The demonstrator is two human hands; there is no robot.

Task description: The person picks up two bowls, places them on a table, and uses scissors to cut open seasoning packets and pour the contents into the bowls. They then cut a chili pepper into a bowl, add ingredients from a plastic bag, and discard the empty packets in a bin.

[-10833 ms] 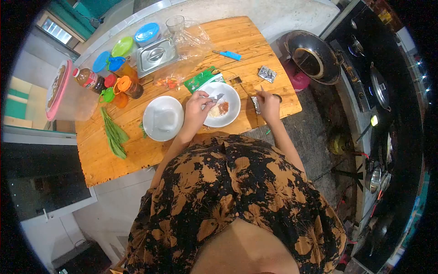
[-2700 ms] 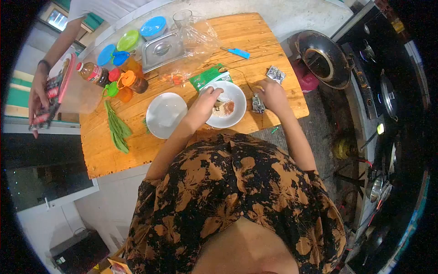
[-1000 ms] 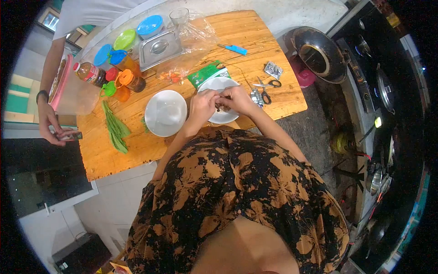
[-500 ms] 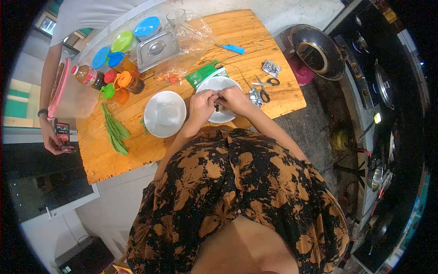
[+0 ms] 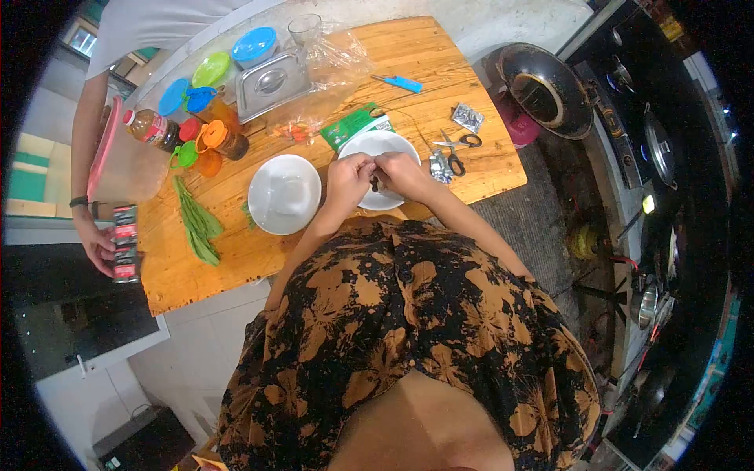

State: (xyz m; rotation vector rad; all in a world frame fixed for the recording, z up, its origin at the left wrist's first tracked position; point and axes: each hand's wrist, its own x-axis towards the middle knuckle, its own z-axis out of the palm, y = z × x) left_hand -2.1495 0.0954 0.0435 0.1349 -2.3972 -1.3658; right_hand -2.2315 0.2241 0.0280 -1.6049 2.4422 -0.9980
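Note:
My left hand [image 5: 350, 182] and my right hand [image 5: 400, 174] meet over a white bowl [image 5: 403, 144], fingers pinched close together. Something small and dark shows just below the fingertips, too small to name. Behind this bowl lies a green packet [image 5: 345, 132]. A second white bowl [image 5: 265, 174] stands to the left. Beside my right hand are a crumpled foil wrapper [image 5: 439, 166] and scissors [image 5: 456, 164] with black handles. A silver sachet [image 5: 468, 117] rests farther back.
Leafy greens [image 5: 195, 218], sauce bottles [image 5: 152, 130], a steel lidded container [image 5: 271, 81] and a blue lighter [image 5: 404, 83] are on the wooden table [image 5: 424, 47]. At left, another person's hand [image 5: 96, 247] holds black-and-red sachets [image 5: 126, 243]. A wok [image 5: 577, 106] stands right.
The other person's hand has moved slightly, and the sachets in it now hang unfolded as a strip by the table edge. My hands stay over the bowl with barely any movement.

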